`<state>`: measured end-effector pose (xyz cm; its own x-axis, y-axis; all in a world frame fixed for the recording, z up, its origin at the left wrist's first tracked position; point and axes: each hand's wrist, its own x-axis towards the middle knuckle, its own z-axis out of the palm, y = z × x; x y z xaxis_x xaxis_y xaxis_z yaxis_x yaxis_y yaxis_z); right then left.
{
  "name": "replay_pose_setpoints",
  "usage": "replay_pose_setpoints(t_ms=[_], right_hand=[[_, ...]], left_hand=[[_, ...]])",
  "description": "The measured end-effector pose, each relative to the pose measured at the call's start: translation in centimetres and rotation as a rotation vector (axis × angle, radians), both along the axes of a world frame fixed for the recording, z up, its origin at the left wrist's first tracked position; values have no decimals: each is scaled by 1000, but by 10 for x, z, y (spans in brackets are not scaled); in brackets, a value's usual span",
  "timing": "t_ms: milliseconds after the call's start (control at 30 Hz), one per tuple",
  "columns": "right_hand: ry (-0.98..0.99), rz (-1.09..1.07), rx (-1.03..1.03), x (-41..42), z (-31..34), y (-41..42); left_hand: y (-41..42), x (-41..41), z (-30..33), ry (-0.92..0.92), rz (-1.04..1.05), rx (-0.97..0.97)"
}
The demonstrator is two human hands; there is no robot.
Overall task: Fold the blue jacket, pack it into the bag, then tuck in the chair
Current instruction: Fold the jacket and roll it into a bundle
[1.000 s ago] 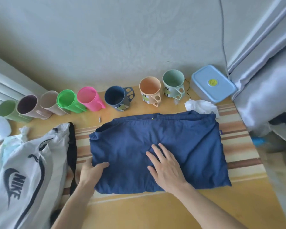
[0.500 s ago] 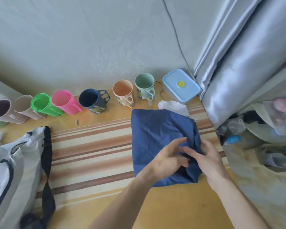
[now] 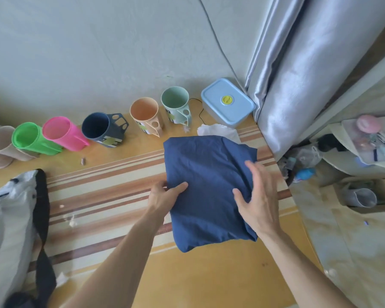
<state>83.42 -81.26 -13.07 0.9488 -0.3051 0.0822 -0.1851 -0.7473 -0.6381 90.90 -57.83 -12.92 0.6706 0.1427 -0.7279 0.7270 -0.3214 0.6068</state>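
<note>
No brand or writing can be read anywhere here; the only marks are small printed labels on the navy cup [image 3: 101, 132], the peach cup [image 3: 145, 115] and the mint cup [image 3: 175, 103], too small to make out, and a round yellow disc on the lid of the pale blue lidded box [image 3: 228, 102]. The cups lie in a row along the far edge of the surface [image 3: 209, 274], mouths tipped toward the camera and showing nothing inside: a beige cup [image 3: 0, 143], a green cup [image 3: 31, 138], a pink cup [image 3: 62, 133], then the navy, peach and mint ones, with the shut box at the right end beside the grey curtain [image 3: 298, 74]. The blue jacket [image 3: 207, 192] lies folded into a compact bundle on the right half of the striped surface, a crumpled white tissue [image 3: 218, 131] just behind it. The left hand [image 3: 165, 194] pinches the jacket's left edge, thumb on top. The right hand [image 3: 259, 201] rests open and flat on the bundle's right side, fingers spread. The white bag [image 3: 7, 218] with its dark strap [image 3: 43, 218] lies at the left edge, well apart from the jacket; its contents cannot be seen.
</note>
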Motion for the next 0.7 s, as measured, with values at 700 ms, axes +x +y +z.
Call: replay_pose_setpoints(t_ms=[700], right_hand=[[425, 648, -10, -48, -19, 30]], left_hand=[[-1, 42, -12, -93, -66, -313]])
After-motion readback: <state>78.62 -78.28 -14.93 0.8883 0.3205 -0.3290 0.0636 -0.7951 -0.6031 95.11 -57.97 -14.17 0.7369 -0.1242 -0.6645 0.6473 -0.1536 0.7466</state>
